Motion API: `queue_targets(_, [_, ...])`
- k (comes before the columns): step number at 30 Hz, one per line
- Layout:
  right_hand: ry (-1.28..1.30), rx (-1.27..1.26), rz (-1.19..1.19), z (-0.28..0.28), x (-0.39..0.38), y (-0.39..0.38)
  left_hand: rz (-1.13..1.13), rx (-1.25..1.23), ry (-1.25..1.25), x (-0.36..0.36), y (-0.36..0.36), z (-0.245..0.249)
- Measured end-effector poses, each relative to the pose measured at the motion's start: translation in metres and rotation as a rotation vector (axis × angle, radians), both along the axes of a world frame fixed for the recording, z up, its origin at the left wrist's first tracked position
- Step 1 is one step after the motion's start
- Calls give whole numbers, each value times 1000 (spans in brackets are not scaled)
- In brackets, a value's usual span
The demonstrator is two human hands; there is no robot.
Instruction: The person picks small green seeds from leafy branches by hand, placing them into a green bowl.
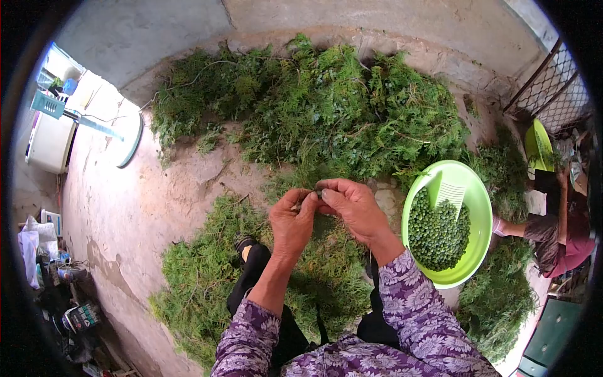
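Observation:
My left hand [293, 218] and my right hand [357, 208] meet in front of me, thumbs and forefingers pinched together. Something small and dark may be between the fingertips, but I cannot make it out. Beyond them lies a wide heap of green conifer branches [326, 103]. More cut branches [207, 270] are spread around my feet. Just right of my right hand stands a light green basin [480, 207] with a ribbed washboard-like panel [450, 193] on its inner wall. Many small round green berries [438, 235] lie in it.
At the right edge sits another person [568, 232], near a second green basin [538, 146] and a wire mesh gate [559, 88]. To the left are a stand with a round base [130, 139] and piled household items [78, 317]. A concrete wall [383, 22] closes the far side.

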State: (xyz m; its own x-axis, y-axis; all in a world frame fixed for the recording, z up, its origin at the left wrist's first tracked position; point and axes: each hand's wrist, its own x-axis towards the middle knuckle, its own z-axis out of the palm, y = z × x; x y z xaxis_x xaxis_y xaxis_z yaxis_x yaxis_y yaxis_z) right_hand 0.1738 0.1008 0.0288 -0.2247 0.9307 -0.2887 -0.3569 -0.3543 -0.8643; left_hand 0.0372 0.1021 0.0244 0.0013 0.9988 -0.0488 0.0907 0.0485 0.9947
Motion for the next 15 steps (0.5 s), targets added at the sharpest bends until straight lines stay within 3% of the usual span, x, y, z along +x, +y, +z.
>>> queue_targets(3, [-125, 65, -73, 3, -2, 1, -14, -35, -59, 0, -1, -3])
queue_targets(6, [-151, 90, -52, 4, -1, 3, -5, -53, -101, 0, -3, -3])
queue_targets(9, [-345, 84, 27, 10, 0, 4, -9, -100, -97, -1, -4, 5])
queue_targets(12, [-306, 55, -66, 9, -1, 4, -33, -128, -98, -7, -3, 5])
queue_targets(14, [61, -56, -165, 15, 5, 6, -46, -132, -122, -13, -1, 4])
queue_targets(15, [60, -55, -164, 15, 10, 7, -30, -130, -211, -17, 1, 3])
